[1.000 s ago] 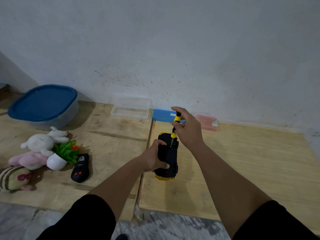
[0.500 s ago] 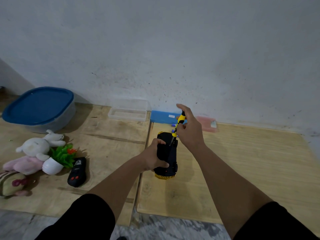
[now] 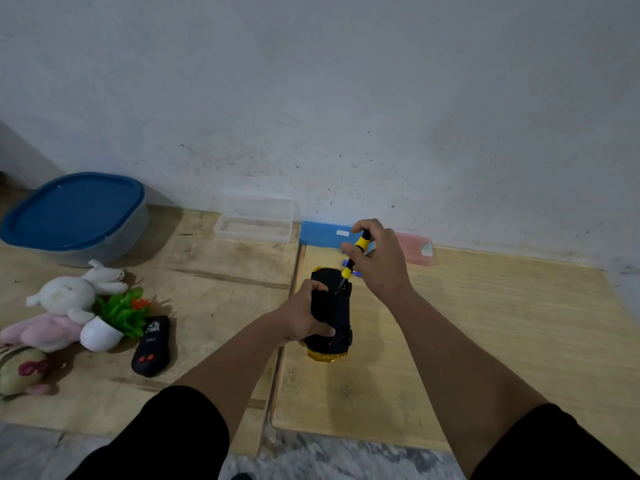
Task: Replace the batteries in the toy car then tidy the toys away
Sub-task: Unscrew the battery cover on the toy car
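Note:
The black and yellow toy car (image 3: 332, 317) lies upside down on the wooden board, its dark underside facing up. My left hand (image 3: 304, 317) grips its left side. My right hand (image 3: 379, 261) pinches a yellow and black screwdriver (image 3: 355, 254), tilted, with its tip on the car's underside near the far end. A small blue battery (image 3: 348, 263) peeks out just beyond the car. The black remote control (image 3: 151, 346) lies on the left board.
A blue-lidded tub (image 3: 74, 214) stands at the far left. A clear tray (image 3: 254, 225), a blue box (image 3: 322, 234) and a pink box (image 3: 415, 248) line the wall. A white plush rabbit (image 3: 72, 292), a pink plush (image 3: 41, 332), a striped plush (image 3: 20, 370) and a potted plastic plant (image 3: 110, 322) lie left.
My right hand's fingers have shifted on the screwdriver handle, which now leans more to the right. The car and my left hand stay in place.

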A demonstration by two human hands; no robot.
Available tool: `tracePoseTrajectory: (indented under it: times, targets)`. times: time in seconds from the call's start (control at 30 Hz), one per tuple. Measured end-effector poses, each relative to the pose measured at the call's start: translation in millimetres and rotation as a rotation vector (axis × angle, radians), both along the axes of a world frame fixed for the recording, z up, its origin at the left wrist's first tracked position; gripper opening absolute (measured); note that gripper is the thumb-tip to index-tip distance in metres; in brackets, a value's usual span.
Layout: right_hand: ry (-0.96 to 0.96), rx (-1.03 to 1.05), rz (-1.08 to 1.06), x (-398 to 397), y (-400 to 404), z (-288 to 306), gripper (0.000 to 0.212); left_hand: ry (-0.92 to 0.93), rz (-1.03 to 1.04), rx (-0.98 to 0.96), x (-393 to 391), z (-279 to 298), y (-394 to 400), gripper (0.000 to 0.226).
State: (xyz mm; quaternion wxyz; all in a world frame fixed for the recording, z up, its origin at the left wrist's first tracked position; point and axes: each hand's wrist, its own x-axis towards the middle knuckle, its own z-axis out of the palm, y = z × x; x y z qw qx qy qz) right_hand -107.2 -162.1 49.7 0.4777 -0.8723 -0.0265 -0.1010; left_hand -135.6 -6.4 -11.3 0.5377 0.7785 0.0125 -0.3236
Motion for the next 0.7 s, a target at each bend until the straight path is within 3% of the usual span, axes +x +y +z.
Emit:
tracePoseTrajectory:
  times: [0.17,0.3,0.57,0.7]
  targets:
    - [0.065,0.069,-0.005,2,0,4,0.044,0.02,0.002,-0.005,0,1,2,0.073]
    - [0.013,0.04,-0.013,1,3,8,0.029,0.021,0.014,-0.032,2,4,-1,0.072]
    - [-0.005,-0.032,0.031,0,6,9,0.05,-0.002,-0.003,-0.018,0,5,-1,0.072]
    - [-0.018,-0.07,0.057,-5,6,2,0.042,-0.043,0.004,-0.05,0,13,-2,0.071]
